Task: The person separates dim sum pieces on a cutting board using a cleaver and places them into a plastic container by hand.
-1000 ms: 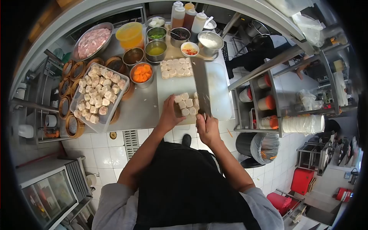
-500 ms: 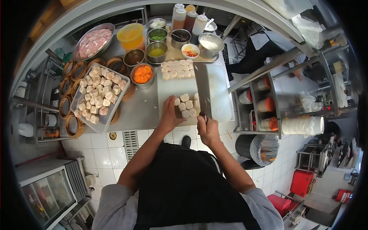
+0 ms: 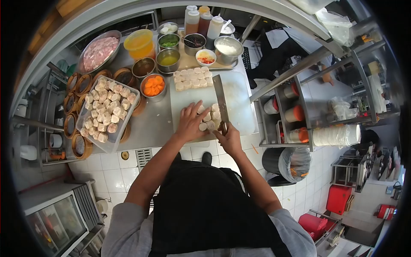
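My right hand [image 3: 229, 139] grips the handle of a cleaver [image 3: 221, 99], whose blade stands along the right side of a small group of pale dumplings [image 3: 215, 115]. Fingers spread, my left hand [image 3: 189, 123] lies at the left of that group and covers part of it. Both hands are over the near part of the white cutting board [image 3: 239, 92]. Farther back on the board, more dumplings [image 3: 192, 79] sit packed in a neat block. Left of the board, a clear plastic tub [image 3: 113, 144] is heaped with meat-filled dumplings [image 3: 104, 109].
A metal pot of sliced carrots [image 3: 153, 85] stands left of the board. Behind are sauce pots [image 3: 168, 60], squeeze bottles [image 3: 214, 28] and a large bowl of raw meat [image 3: 100, 52]. Bamboo steamers [image 3: 80, 145] line the left. Shelves [image 3: 306, 111] and a lined bin [image 3: 295, 165] are right.
My left hand has moved right, its fingers now spread over the left dumplings. The cleaver's blade shows narrower and lies against the group's right side. The view has shifted slightly.
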